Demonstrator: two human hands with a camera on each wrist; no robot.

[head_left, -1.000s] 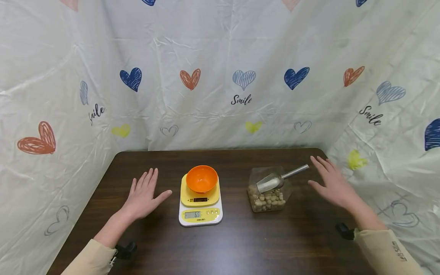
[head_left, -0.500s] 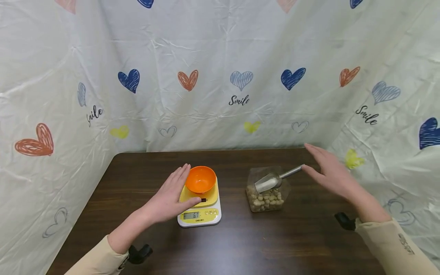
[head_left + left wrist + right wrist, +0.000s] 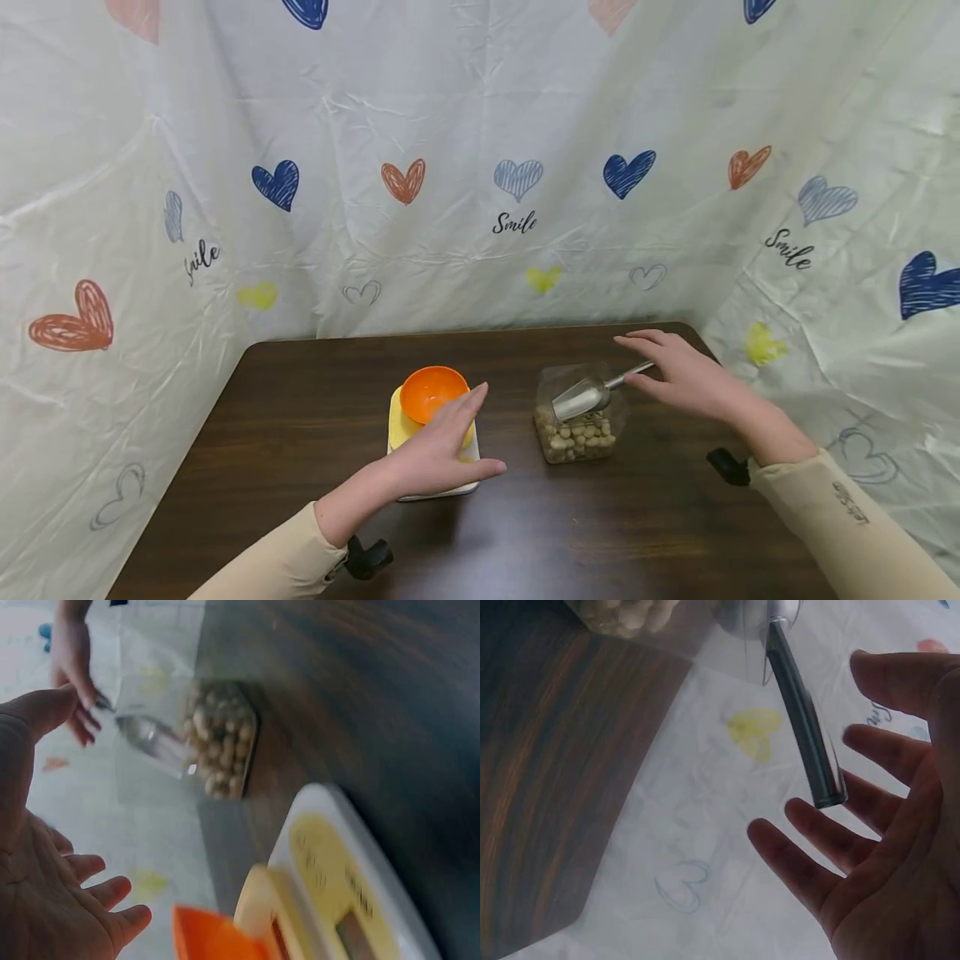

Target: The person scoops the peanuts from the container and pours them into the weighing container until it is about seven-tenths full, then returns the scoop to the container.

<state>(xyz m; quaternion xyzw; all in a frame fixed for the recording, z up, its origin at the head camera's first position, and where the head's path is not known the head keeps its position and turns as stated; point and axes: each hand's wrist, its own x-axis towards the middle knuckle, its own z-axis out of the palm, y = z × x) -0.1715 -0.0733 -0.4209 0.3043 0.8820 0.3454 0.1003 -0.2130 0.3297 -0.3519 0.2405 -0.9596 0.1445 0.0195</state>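
Beside the right hand [image 3: 686, 379]: metal scoop [image 3: 581, 402] in clear container [image 3: 551, 382]

On the worktop [image 3: 540, 533], the container lies between the hands, with the scoop resting above pale, rounded pieces [image 3: 577, 446]. The scoop's handle [image 3: 806, 720] extends toward the right hand, whose thumb and fingers are spread, not gripping it; contact cannot be confirmed. The left hand [image 3: 435, 457], fingers extended and palm bare, overlaps the yellow-and-white scale [image 3: 398, 429] in the head view. The orange bowl [image 3: 429, 392] sits on the scale; the left wrist view shows the left fingertips apart from it.

Writing: "Smile" appears three times on the hanging sheet [image 3: 450, 100]. Dark lettering [image 3: 850, 503] on the right sleeve cannot be read with certainty. Scale markings [image 3: 358, 895] are too blurred to read.
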